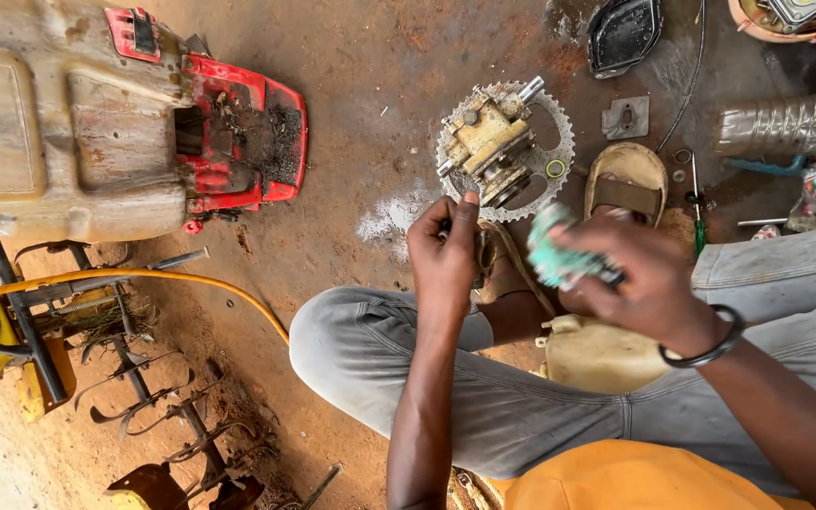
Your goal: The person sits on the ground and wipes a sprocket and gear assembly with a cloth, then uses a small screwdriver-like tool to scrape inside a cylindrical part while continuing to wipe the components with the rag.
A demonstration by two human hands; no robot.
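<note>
While the person is sitting on the dirt floor with grey-trousered knees bent, an orange shirt hem is showing at the bottom edge. The left hand is reaching forward, its fingers curled around a small dark tool that is mostly hidden; the thumb is pointing up and touching the lower edge of the gear unit. The right hand, wearing a dark bangle at the wrist, is closing around a crumpled green cloth; it is blurred, so the exact grip is hard to read. Below the right hand, a cream-coloured canister is lying against the leg.

Just beyond the hands, the gear unit is resting on the floor: a yellowed, grimy housing sitting on a toothed sprocket, with a silver shaft sticking out at its upper right. A patch of pale powder is lying on the floor just left of it. A worn sandal is lying just right of the sprocket, with a small metal plate beyond it.

Farther left, a yellow hose is curving across the floor, past rusty tiller blades. At the top left, a dirty cream and red engine cover is lying. At the right edge, a clear plastic bottle is lying on its side.
</note>
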